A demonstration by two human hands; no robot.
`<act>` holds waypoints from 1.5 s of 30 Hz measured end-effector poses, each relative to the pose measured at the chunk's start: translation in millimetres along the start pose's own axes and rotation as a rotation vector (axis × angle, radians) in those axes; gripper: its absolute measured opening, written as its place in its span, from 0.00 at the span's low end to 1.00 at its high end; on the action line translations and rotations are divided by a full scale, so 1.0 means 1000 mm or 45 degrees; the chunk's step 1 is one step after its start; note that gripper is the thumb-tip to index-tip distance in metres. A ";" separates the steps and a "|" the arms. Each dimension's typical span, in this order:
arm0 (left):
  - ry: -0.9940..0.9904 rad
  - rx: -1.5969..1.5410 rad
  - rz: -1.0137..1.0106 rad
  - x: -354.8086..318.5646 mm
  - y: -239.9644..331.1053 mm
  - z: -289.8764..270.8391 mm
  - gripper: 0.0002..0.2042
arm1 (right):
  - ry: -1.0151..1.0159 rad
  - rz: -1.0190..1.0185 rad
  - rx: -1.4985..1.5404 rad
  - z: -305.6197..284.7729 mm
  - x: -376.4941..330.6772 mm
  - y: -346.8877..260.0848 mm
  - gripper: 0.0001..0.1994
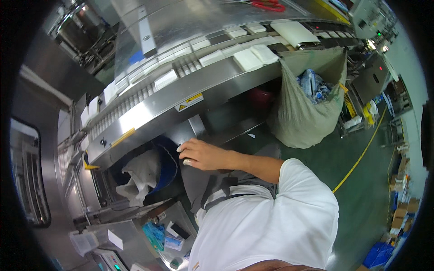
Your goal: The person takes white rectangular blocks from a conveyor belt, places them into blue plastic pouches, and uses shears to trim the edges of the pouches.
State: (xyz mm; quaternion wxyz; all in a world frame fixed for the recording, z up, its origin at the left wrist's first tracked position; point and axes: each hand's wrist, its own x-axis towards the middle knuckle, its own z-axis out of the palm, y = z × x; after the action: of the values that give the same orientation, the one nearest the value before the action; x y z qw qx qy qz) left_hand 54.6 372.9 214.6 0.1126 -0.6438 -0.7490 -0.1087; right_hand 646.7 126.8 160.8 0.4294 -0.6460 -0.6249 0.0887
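Note:
My right hand (201,154) reaches across in front of my body, its fingers loosely bent and a little apart. Nothing shows in its grip. It hovers over my grey-trousered lap, below the steel side of a conveyor (162,105) and apart from it. White flat packs lie in a row along the conveyor's rollers, one pack (166,80) apart from its neighbours. Two more white packs (256,57) rest on the near edge, close to a large cloth sack. My left hand does not appear.
The beige sack (307,113) hangs open at right with crumpled blue-and-white wrappers inside. At lower left stands a blue bin (168,165) with pale sheeting. A side table (131,232) carries a blue bag and small boxes. Red-handled scissors (269,5) lie on the far steel table.

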 end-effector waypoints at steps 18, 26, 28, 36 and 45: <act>-1.072 -2.128 0.216 -0.158 0.372 -0.080 0.27 | -0.022 0.184 1.158 -0.009 0.015 -0.051 0.47; -0.745 -2.227 1.188 -0.172 0.408 -0.080 0.24 | 0.357 0.070 0.889 -0.033 0.000 -0.038 0.14; -0.710 -2.102 1.402 -0.160 0.410 -0.098 0.24 | 0.335 0.082 0.876 -0.039 -0.001 -0.032 0.14; -1.302 -2.182 0.768 -0.158 0.409 -0.086 0.18 | 0.127 0.481 1.290 -0.048 0.007 -0.031 0.24; -1.468 -2.487 0.148 -0.188 0.432 -0.056 0.15 | 0.488 0.496 0.760 -0.023 0.001 -0.066 0.23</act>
State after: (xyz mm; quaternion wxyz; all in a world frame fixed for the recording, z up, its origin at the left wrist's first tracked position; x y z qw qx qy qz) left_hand 511.2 242.8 217.2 -0.7944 -0.4439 -0.2530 -0.3283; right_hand 613.7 108.0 219.3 0.6820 -0.6040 -0.3463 0.2239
